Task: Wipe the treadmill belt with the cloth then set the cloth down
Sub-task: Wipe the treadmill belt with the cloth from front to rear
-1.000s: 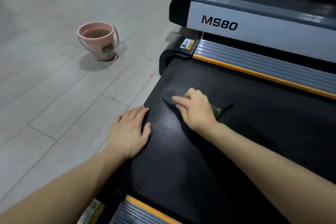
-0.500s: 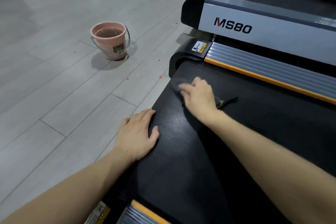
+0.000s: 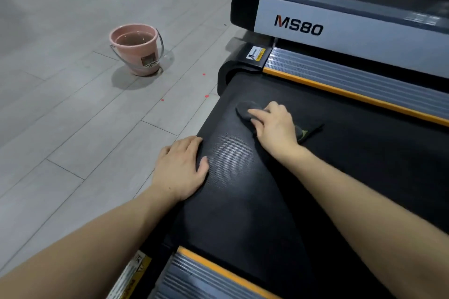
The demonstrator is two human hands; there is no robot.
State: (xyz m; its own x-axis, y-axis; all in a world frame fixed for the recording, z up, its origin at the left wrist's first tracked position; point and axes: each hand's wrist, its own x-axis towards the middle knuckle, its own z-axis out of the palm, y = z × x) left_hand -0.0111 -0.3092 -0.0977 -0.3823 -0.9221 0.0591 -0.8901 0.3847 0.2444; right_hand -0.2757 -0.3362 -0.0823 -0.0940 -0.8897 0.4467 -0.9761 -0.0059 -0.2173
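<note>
Head view, angled down, close above treadmill belt (image 3: 243, 201)

Cloth (image 3: 245, 110) mostly hidden under right hand (image 3: 275, 126); bucket label (image 3: 148, 61) unreadable.

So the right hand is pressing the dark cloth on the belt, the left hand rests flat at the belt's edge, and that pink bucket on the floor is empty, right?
Not quite: the bucket holds water, as the head view shows. The rest stands: right hand presses the cloth on the belt, left hand flat at its edge.
</note>
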